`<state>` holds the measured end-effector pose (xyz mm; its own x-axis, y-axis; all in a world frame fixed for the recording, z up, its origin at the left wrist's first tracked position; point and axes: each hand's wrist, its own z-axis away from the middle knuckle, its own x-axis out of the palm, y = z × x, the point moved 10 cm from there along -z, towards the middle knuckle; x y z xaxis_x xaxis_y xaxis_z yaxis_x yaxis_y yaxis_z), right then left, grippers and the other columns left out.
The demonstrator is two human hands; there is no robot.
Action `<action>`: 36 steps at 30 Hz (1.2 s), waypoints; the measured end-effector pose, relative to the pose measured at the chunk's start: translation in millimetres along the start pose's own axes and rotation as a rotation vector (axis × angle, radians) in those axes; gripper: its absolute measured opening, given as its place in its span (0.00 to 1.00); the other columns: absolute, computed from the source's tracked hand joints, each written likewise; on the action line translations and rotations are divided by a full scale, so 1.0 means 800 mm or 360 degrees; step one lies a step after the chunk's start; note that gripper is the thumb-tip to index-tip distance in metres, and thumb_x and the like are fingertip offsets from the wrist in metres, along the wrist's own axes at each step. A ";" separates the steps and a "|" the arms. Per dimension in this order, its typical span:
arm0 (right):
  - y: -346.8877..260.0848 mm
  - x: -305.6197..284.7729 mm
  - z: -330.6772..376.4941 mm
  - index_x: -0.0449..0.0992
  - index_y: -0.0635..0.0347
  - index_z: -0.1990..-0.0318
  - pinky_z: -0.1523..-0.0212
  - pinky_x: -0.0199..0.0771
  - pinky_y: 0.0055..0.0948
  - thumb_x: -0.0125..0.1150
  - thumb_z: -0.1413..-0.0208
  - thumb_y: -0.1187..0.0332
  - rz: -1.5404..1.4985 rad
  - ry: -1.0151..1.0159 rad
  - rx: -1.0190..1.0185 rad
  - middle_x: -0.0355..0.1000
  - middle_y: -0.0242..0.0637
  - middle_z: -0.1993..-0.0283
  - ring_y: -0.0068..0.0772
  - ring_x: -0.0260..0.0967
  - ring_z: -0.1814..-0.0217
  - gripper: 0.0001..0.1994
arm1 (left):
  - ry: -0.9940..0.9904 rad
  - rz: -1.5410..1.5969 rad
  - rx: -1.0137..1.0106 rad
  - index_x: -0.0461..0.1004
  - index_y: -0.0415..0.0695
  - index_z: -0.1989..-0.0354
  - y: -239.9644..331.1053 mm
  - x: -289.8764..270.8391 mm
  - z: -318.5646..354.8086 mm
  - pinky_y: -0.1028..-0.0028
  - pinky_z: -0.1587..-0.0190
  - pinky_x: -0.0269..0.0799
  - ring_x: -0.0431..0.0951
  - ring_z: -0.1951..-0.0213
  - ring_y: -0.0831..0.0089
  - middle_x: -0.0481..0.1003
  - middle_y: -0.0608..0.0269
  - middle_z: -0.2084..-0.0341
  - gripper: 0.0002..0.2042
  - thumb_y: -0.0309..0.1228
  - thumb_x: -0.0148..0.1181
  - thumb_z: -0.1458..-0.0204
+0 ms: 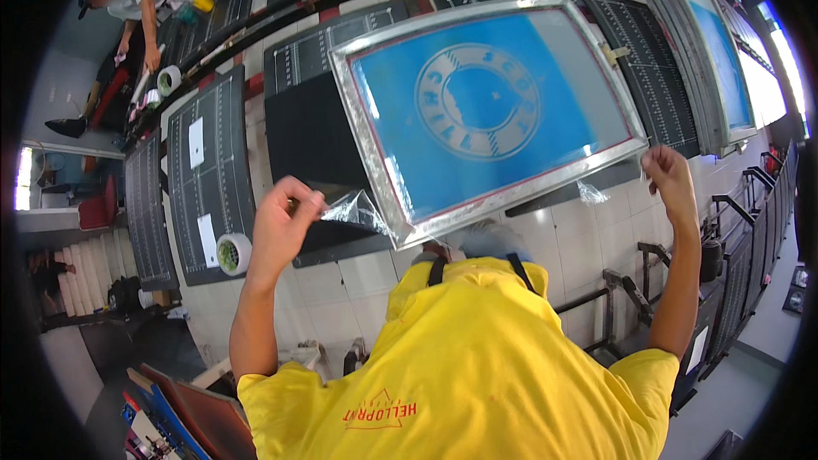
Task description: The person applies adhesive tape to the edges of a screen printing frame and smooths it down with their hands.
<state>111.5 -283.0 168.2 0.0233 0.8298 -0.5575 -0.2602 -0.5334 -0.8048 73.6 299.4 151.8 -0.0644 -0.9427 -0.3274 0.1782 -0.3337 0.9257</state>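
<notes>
A silkscreen frame [400, 204] with a metal rim and blue mesh [486, 102] lies tilted over the black printing boards. The mesh bears a ring-shaped stencil design. My left hand [285, 226] is closed in a pinch on crinkled clear tape [356, 209], which reaches the frame's near left corner. Beyond the frame's near right corner, my right hand [671, 183] is pinched shut; what lies between its fingertips is too small to make out. Another bit of clear film [591, 193] hangs below the frame's near edge.
To the left, a black board [209, 179] carries two white cards and a roll of tape [233, 254]. A second tape roll [169, 79] sits by the rail. More screens [716, 60] stand at the right. A co-worker [149, 0] is at the far left.
</notes>
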 end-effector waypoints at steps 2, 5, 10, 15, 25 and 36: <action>-0.011 -0.020 -0.045 0.75 0.60 0.66 0.75 0.60 0.17 0.60 0.42 0.69 -0.0126 0.0097 -0.0059 0.67 0.23 0.75 0.14 0.62 0.75 0.05 | 0.0206 -0.0009 0.0114 0.70 0.40 0.71 0.005 -0.027 -0.033 0.79 0.62 0.73 0.76 0.67 0.80 0.75 0.65 0.73 0.09 0.29 0.57 0.39; -0.023 -0.028 -0.118 0.75 0.60 0.63 0.72 0.63 0.17 0.60 0.41 0.69 -0.0312 0.0136 -0.0216 0.69 0.23 0.72 0.14 0.64 0.72 0.05 | 0.0341 0.0169 0.0194 0.73 0.39 0.67 0.004 -0.036 -0.083 0.79 0.60 0.73 0.78 0.65 0.79 0.75 0.65 0.72 0.08 0.31 0.57 0.38; -0.049 0.011 -0.245 0.74 0.60 0.55 0.67 0.65 0.18 0.61 0.42 0.70 -0.0513 0.0017 -0.0401 0.70 0.24 0.68 0.14 0.66 0.65 0.09 | 0.0460 0.0434 0.0202 0.73 0.41 0.63 -0.048 -0.029 -0.186 0.78 0.58 0.74 0.78 0.62 0.77 0.76 0.66 0.67 0.08 0.33 0.59 0.39; -0.026 0.042 -0.377 0.74 0.60 0.52 0.67 0.66 0.21 0.63 0.44 0.72 -0.0496 0.0004 -0.0474 0.72 0.25 0.69 0.16 0.67 0.67 0.12 | 0.0601 0.0355 0.0132 0.76 0.42 0.64 -0.072 -0.013 -0.269 0.82 0.62 0.69 0.76 0.64 0.81 0.76 0.69 0.70 0.08 0.34 0.64 0.43; 0.055 0.134 -0.532 0.79 0.57 0.63 0.70 0.68 0.21 0.68 0.47 0.66 -0.0403 -0.0005 -0.0109 0.72 0.24 0.71 0.17 0.69 0.68 0.07 | 0.0971 0.0315 0.0097 0.77 0.39 0.71 -0.131 -0.004 -0.351 0.81 0.70 0.60 0.65 0.75 0.86 0.72 0.74 0.78 0.07 0.28 0.68 0.47; 0.062 0.158 -0.568 0.77 0.58 0.58 0.68 0.68 0.23 0.66 0.45 0.67 -0.0447 -0.0096 -0.0190 0.74 0.28 0.66 0.20 0.69 0.65 0.10 | 0.1143 -0.0221 0.0205 0.78 0.38 0.70 -0.143 -0.001 -0.378 0.77 0.70 0.65 0.69 0.75 0.82 0.74 0.70 0.79 0.09 0.30 0.69 0.50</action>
<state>539.9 -279.1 -34.7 0.0198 0.9539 -0.2996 -0.1365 -0.2943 -0.9459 350.1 338.0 -11.4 0.5878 -0.6754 -0.4453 0.0957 -0.4885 0.8673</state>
